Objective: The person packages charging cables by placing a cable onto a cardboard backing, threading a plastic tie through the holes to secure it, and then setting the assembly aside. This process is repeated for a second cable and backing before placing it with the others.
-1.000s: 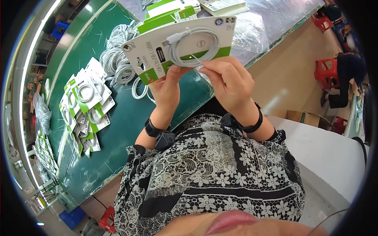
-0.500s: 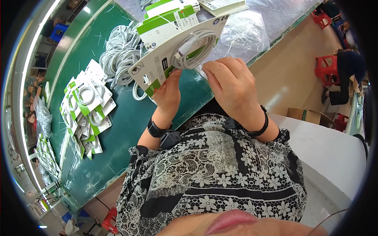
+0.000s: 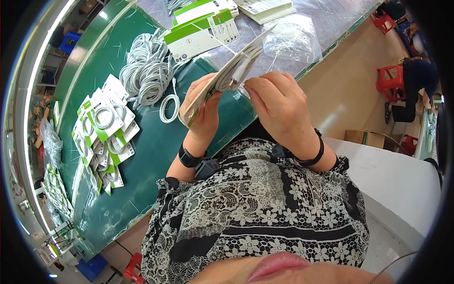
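Note:
My left hand [image 3: 204, 111] grips a white and green packaging card [image 3: 195, 105] by its lower end, fingers wrapped round it. The card is tilted nearly edge-on. A coiled white cable [image 3: 249, 56] is fastened on its face, its plug pointing toward my right hand [image 3: 284, 108]. The thumb and forefinger of that hand are pinched together beside the plug; what lies between them is too small to make out. Past my left hand lies a single cable coil [image 3: 169, 109], near a heap of coiled white cables [image 3: 145, 66].
Several carded cables [image 3: 105, 125] lie piled on the green table [image 3: 146, 156] at left. Blank-backed cards [image 3: 198, 40] and another card stack [image 3: 267, 10] stand at the far side. Beside them is a clear plastic bag [image 3: 295, 40]. Thin ties are scattered about. A person sits near a red stool [image 3: 390, 80].
My left hand has turned the card from showing its face to nearly edge-on, and its lower end has shifted right. The single coil is now fully visible. My right hand stays almost in place.

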A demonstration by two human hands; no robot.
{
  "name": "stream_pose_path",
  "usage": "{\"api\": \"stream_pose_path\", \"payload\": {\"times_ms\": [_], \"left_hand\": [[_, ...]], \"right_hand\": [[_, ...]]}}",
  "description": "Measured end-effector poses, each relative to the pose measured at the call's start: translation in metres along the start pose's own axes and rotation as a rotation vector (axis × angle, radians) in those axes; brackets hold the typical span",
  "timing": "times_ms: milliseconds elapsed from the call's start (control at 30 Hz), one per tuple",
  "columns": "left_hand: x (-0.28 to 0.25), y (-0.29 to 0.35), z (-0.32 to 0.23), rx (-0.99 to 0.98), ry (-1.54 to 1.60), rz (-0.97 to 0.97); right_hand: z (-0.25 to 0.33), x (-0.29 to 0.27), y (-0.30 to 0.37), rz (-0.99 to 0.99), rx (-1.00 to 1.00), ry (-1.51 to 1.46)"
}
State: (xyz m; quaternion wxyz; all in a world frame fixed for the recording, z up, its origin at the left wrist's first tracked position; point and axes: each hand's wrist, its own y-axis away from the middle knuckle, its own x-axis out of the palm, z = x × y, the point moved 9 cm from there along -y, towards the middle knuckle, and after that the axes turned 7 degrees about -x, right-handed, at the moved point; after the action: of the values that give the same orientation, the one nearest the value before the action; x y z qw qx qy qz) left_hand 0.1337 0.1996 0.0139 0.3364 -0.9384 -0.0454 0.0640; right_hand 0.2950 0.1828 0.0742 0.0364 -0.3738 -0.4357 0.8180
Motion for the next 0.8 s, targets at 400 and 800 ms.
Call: {"api": "stream_pose_path", "payload": {"times_ms": [400, 800], "left_hand": [[0.000, 0.008, 0.027, -0.203, 0.217, -0.161], [-0.001, 0.002, 0.000, 0.036, -0.070, -0.004]], "right_hand": [[-0.009, 0.000, -0.002, 0.027, -0.013, 0.008], [0.002, 0.006, -0.010, 0.089, -0.027, -0.051]]}}
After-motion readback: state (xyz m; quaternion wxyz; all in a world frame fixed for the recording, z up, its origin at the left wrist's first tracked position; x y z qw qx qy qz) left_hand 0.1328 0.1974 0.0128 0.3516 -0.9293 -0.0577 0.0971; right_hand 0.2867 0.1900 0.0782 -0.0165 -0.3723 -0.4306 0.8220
